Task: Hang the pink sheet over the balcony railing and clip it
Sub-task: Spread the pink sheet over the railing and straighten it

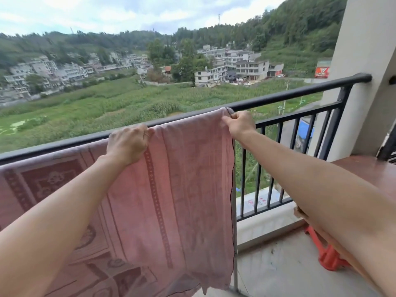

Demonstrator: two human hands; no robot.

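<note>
The pink patterned sheet (184,189) hangs draped over the black balcony railing (289,94), covering its left and middle stretch and reaching down to the floor. My left hand (128,144) grips a fold of the sheet at the top rail, fingers curled over the cloth. My right hand (240,124) pinches the sheet's upper right corner on the rail. No clip shows in either hand.
A white pillar (364,61) stands at the railing's right end. A reddish-brown ledge (368,170) lies under my right forearm, and a red plastic object (327,256) sits on the concrete floor (285,273) below it. Beyond the rail are fields and houses.
</note>
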